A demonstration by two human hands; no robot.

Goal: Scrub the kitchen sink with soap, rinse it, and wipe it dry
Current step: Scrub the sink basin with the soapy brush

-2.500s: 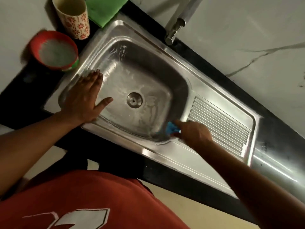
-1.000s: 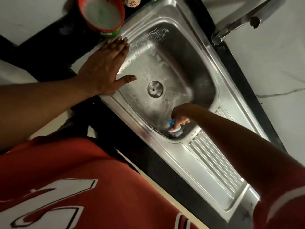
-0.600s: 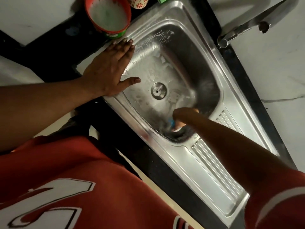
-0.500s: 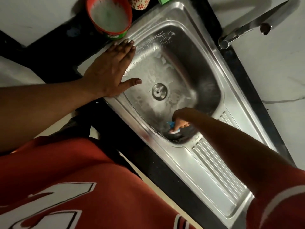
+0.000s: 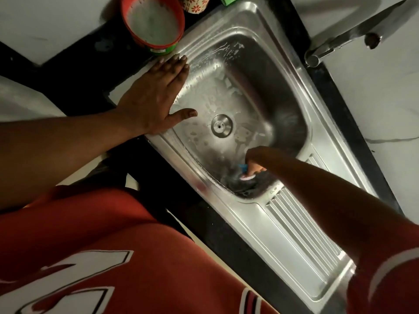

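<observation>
Stainless-steel sink (image 5: 181, 162) mid-scrub, seen from beside the person at the counter. The left hand (image 5: 156, 96) lies flat on the wet rim at the sink's left end, fingers straight and together, thumb spread out over the basin edge, gripping nothing: a brace only. The right hand (image 5: 254, 164) reaches down into the basin corner nearest the drainboard (image 5: 301, 227), wrist bent, fingers closed round a blue scrubber (image 5: 243, 168) pressed to the steel; most of the fingers are hidden behind the wrist. Suds (image 5: 204, 71) streak the left wall and the floor around the drain (image 5: 222, 125); the far wall under the tap spout (image 5: 335, 41) is dark, so its coverage cannot be judged. Risks, as I judge them: the bracing palm rests on soapy steel and could slide if weight is leaned onto it; the left fingertips sit just beside the red soap tub (image 5: 153, 21), so a slip that way may knock it; the corner being worked is in shadow, so patches could be missed; the scrubber, held in a wet hand, could slip from the fingers — and hard strokes at the lip may throw suds onto the drainboard, adding to the rinse and the drying not yet begun
</observation>
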